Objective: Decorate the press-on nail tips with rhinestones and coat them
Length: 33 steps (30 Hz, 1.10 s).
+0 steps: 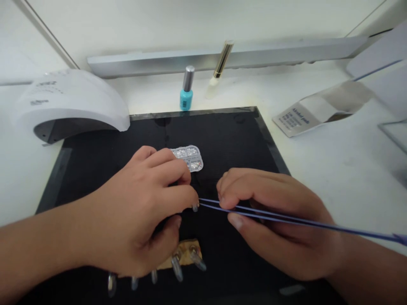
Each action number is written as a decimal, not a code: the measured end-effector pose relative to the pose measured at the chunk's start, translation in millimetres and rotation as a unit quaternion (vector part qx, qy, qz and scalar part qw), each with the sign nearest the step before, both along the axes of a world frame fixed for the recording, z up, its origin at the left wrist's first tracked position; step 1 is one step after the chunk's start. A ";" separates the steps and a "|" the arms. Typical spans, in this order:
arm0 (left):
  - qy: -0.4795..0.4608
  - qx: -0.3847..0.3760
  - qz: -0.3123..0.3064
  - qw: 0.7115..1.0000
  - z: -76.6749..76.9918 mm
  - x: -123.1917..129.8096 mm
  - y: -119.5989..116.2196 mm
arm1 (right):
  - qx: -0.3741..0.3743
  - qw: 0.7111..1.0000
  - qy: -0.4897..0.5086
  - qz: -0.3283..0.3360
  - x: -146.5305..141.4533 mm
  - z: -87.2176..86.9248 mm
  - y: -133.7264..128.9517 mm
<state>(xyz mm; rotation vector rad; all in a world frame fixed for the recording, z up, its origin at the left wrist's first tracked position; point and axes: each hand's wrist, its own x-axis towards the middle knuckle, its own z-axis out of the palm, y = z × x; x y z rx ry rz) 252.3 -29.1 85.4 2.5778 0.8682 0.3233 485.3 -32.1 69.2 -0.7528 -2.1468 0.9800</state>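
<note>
My right hand point(280, 212) pinches long blue-purple tweezers point(286, 219) between thumb and fingers. The tips, slightly apart, point left and meet the fingertip of my left hand point(143, 212). That hand is closed with curled fingers. A small shiny grey false nail point(195, 207) shows at its index fingertip; how it is held is partly hidden. Just below lies a tan strip point(182, 254) bearing several similar grey false nails point(177, 267) on small stands, partly covered by the left hand. Behind the fingers sits a clear compartment case point(194, 164) of tiny glittering stones, its left part hidden.
A black mat point(229, 140) lies under both hands. A white nail lamp point(79, 99) stands at the back left. Behind the mat are a turquoise polish bottle point(186, 95) and a gold-and-black capped bottle point(224, 59). An open alcohol pads box point(318, 110) lies at the right.
</note>
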 end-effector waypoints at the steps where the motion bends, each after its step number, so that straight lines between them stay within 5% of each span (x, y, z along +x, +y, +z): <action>1: 0.003 0.002 0.005 1.000 0.1 -0.1 0.1 | 0.000 1.000 -0.003 -0.002 0.0 0.4 -0.6; 13: 0.017 0.013 0.001 1.000 0.6 1.0 0.7 | 0.001 1.000 0.012 -0.017 3.2 1.6 -0.4; 18: 0.016 0.021 -0.003 1.000 0.0 1.8 0.7 | -0.018 0.996 0.035 -0.082 9.8 2.0 -3.4; 25: 0.036 0.019 0.000 0.999 -0.9 2.0 1.4 | -0.015 0.998 0.042 -0.041 15.6 -1.7 6.8; 33: -0.094 -0.012 0.054 0.994 2.2 -5.5 4.7 | -0.040 0.994 0.067 -0.074 22.2 -7.0 7.0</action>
